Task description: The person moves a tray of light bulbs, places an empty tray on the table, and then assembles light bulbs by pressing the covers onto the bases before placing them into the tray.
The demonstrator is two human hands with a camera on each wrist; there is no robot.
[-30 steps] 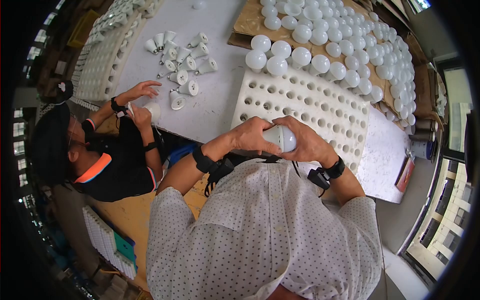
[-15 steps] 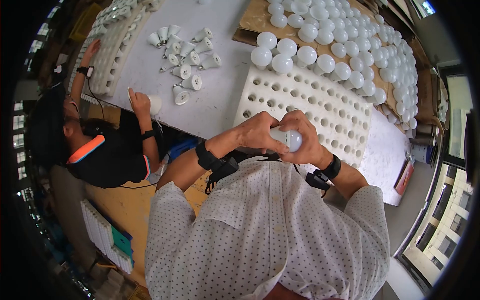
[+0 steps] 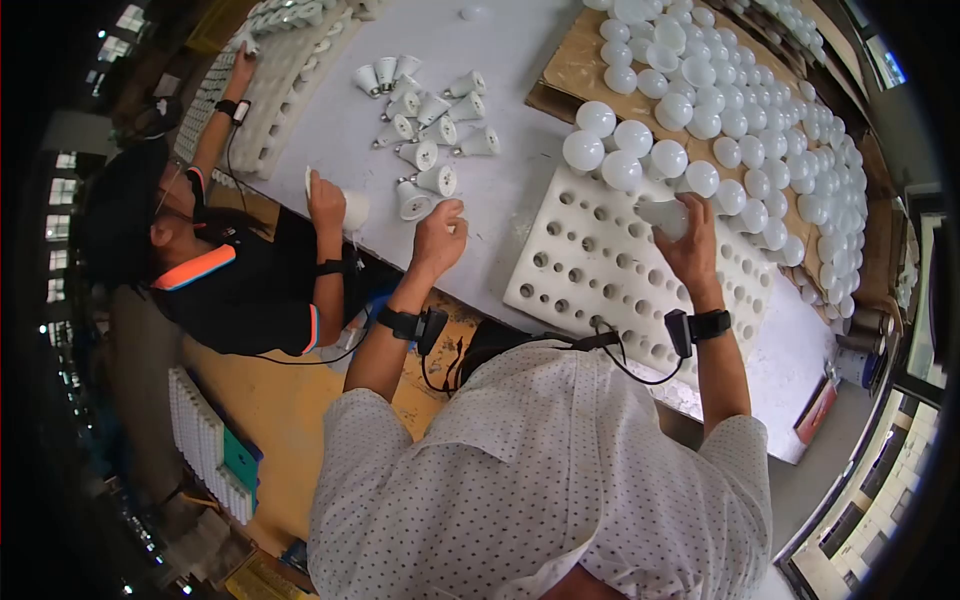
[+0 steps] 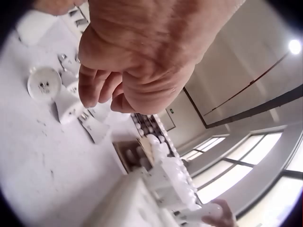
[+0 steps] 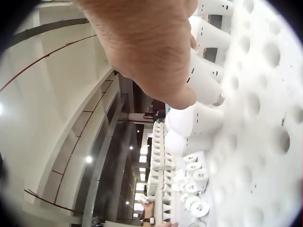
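My right hand (image 3: 692, 250) grips a white bulb (image 3: 664, 217) over the far part of the white foam tray (image 3: 520, 290). The right wrist view has this bulb (image 5: 203, 84) tilted, its metal screw end near the holes, with my hand (image 5: 147, 52) round its other end. My left hand (image 3: 438, 242) holds nothing, fingers loosely bent, just beside the near edge of a group of white lamp bases (image 3: 437, 180). Several bases (image 4: 69, 105) lie below and beside my left hand (image 4: 142, 52) in the left wrist view. Some bulbs (image 3: 622, 170) stand along the tray's far rows.
Many white globes (image 3: 757, 150) cover a cardboard sheet (image 3: 575, 75) at the back right. At left another person (image 3: 225, 285) sits at the table, one hand by a white cylinder (image 3: 355, 210), the other reaching to a foam rack (image 3: 275, 135). A red object (image 3: 817, 410) lies at right.
My hands have parted from round the bulb. The right has carried it forward and right over the tray; the left has let go and moved left to the bases. The other person's arm reached out to the rack.
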